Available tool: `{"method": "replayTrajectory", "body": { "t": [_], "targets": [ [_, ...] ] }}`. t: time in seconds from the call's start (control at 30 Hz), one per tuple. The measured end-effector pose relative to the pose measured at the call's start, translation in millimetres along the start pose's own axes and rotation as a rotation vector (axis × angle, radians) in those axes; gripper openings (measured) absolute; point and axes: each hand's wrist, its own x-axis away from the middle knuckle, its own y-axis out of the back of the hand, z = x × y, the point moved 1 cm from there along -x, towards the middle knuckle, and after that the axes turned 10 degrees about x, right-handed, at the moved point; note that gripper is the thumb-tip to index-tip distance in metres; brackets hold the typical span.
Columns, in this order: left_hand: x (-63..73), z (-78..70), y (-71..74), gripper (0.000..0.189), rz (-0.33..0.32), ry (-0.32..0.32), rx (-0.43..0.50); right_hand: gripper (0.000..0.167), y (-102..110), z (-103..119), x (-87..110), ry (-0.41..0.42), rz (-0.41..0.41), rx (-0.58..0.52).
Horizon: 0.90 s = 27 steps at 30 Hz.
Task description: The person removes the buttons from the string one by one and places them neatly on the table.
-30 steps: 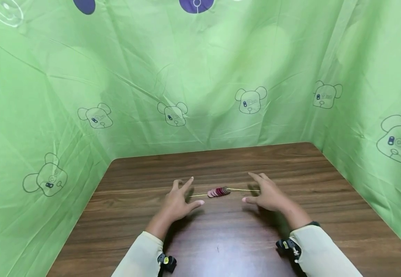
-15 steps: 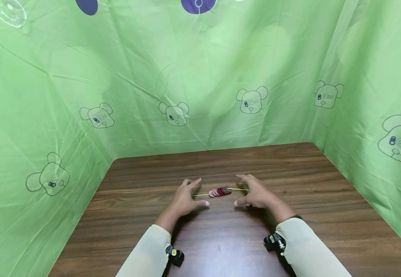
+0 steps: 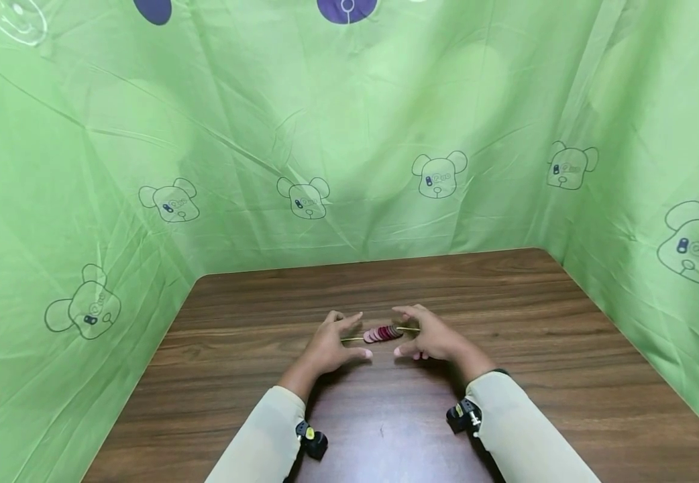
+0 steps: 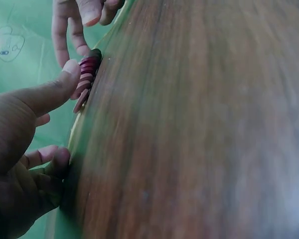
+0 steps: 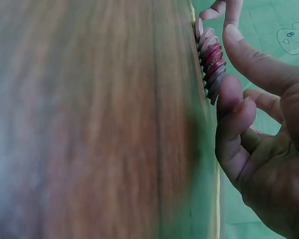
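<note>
A row of overlapping round discs (image 3: 383,334) lies on the wooden table, running from pale pink through deep red to grey-brown. A thin yellow cord (image 3: 351,339) comes out at both ends of the row. My left hand (image 3: 330,343) is at the pink end, its thumb and index finger spread apart over the cord. At the grey-brown end, my right hand (image 3: 433,337) also has thumb and index spread, with the cord passing between them. In the right wrist view, the discs (image 5: 212,59) stand tilted against one another beside the right thumb. Neither hand grips anything.
The brown wooden table (image 3: 253,389) reaches back to a green curtain (image 3: 349,134) printed with bear faces, which encloses the back and both sides. A small black wrist camera (image 3: 312,441) is strapped at the left sleeve, another camera (image 3: 463,416) at the right.
Both hands have moved inward along the cord toward the discs, the right hand farther than the left. The discs have stayed in nearly the same place.
</note>
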Motion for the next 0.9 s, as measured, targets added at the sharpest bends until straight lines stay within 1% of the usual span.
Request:
{"method": "replayTrajectory", "body": {
  "t": [0.23,0.43,0.53,0.63,0.77,0.9],
  "targets": [
    [-2.0,1.0,-3.7,0.096,0.006,-0.001,-0.028,0.096,-5.4,-1.4,-3.9,-0.047,0.019,-0.056],
    [-3.9,0.8,-4.5,0.103,0.012,0.020,-0.075,0.093,-6.5,-1.6,-5.2,-0.062,0.012,-0.046],
    [-4.8,0.5,-4.9,0.109,0.031,0.023,-0.112,0.091,-6.7,-0.9,-5.7,-0.062,0.018,-0.046],
    [-5.2,-0.4,-5.3,0.112,0.053,0.023,-0.126,0.091,-7.3,-1.1,-6.3,-0.053,0.021,-0.042],
    [-4.7,-1.9,-5.6,0.111,0.081,0.027,-0.115,0.092,-7.3,-0.2,-6.0,-0.049,0.015,-0.038],
    [-3.8,-2.5,-6.6,0.108,0.105,0.032,-0.164,0.092,-6.9,2.2,-3.8,-0.067,0.012,-0.031]
  ]
}}
